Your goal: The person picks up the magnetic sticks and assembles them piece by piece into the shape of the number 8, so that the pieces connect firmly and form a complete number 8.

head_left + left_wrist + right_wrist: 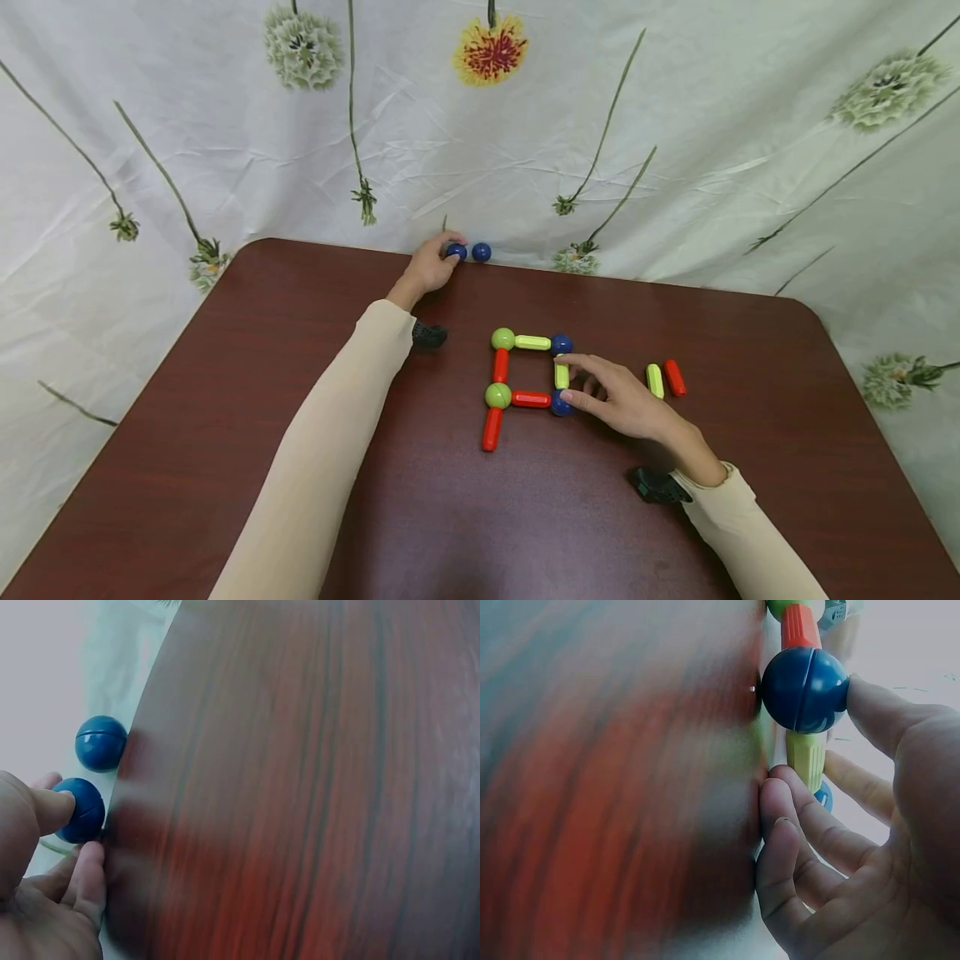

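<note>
A white cloth printed with long-stemmed flowers hangs behind your dark red-brown table. Near its centre lies a figure of sticks and balls: a square with green balls at its left corners, blue balls at its right corners, and a red stick trailing off toward 6 o'clock from the lower green ball.

Your right hand rests at the square's 3 o'clock side. Its thumb presses the near blue ball and its index finger reaches along the yellow-green stick, seemingly to steady that corner so the pieces stay joined. The other fingers curl loosely against the tabletop.

Your left hand is stretched to the far edge at 12 o'clock, where thumb and fingers pinch a loose blue ball. A second loose ball sits just beside it, close but apparently not touching.

At 3 o'clock of your right hand, a spare yellow-green stick and a spare red stick lie side by side.

No brand, label or writing is readable on anything.
</note>
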`<state>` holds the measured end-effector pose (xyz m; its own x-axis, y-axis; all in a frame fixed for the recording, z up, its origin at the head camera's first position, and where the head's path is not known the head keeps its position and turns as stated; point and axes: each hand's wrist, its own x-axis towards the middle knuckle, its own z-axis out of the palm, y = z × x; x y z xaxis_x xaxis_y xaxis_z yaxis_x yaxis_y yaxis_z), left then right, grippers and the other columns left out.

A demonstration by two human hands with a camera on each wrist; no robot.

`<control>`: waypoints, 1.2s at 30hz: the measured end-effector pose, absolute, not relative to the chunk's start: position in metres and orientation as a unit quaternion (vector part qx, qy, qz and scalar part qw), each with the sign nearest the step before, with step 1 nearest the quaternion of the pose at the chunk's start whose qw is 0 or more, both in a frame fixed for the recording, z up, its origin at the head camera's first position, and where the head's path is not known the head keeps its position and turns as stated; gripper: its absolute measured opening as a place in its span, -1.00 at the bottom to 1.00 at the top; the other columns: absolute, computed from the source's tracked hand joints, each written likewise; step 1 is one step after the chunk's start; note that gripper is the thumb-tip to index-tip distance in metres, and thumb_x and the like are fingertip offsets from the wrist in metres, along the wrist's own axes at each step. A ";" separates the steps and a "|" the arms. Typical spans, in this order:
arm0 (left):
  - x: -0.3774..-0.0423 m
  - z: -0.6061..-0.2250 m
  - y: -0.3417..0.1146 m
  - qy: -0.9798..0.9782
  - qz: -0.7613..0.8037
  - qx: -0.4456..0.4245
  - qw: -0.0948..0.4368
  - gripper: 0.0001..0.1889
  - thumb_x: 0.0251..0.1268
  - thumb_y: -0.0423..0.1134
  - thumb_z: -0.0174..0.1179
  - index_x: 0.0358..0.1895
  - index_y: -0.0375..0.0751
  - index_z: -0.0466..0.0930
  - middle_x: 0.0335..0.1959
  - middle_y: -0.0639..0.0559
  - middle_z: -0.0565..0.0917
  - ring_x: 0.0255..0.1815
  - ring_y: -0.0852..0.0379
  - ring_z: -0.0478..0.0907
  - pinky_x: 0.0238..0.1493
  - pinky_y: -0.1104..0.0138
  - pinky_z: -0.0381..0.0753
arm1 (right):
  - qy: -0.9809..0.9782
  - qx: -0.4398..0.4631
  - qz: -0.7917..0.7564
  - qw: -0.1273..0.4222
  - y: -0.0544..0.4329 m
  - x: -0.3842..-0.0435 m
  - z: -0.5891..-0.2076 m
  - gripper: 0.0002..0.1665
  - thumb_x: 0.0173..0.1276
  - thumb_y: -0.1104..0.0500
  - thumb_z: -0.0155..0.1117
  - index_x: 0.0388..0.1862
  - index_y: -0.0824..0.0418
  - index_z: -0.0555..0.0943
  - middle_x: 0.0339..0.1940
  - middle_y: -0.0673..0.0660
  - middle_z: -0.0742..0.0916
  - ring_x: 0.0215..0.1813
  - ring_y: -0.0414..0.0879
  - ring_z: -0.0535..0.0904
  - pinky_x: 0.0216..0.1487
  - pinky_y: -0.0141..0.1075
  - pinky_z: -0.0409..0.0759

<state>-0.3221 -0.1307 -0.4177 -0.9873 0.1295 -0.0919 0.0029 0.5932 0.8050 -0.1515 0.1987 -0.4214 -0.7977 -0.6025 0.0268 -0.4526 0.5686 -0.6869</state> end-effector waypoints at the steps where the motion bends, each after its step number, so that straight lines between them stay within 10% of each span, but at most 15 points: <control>1: -0.322 -0.417 -0.132 0.889 0.452 0.040 0.070 -0.66 0.60 -0.31 -0.07 0.33 -0.08 0.42 0.26 -0.22 0.48 0.00 -0.10 0.41 0.02 0.16 0.42 | 0.879 -0.300 -0.354 0.105 0.199 -0.151 -0.422 -0.41 0.44 0.08 0.32 0.39 0.17 0.45 -0.03 0.07 0.65 -0.28 -0.22 0.57 -0.28 -0.35 0.57; 15: -0.286 -0.412 -0.158 0.883 0.445 0.124 0.086 -0.66 0.58 -0.29 0.00 0.32 -0.12 0.43 0.27 -0.23 0.48 0.14 -0.15 0.52 0.06 0.10 0.51 | 0.880 -0.298 -0.353 0.110 0.198 -0.152 -0.420 -0.40 0.44 0.07 0.31 0.40 0.17 0.44 -0.01 0.08 0.65 -0.26 -0.19 0.57 -0.27 -0.34 0.57; 36: -0.188 -0.408 -0.160 0.803 0.518 0.239 0.172 -0.74 0.40 -0.40 0.21 0.11 -0.18 0.59 -0.02 -0.14 0.64 -0.16 -0.07 0.61 -0.19 0.42 0.54 | 0.881 -0.294 -0.353 0.111 0.199 -0.151 -0.421 -0.40 0.45 0.07 0.30 0.41 0.15 0.44 0.01 0.09 0.64 -0.26 -0.21 0.57 -0.27 -0.34 0.57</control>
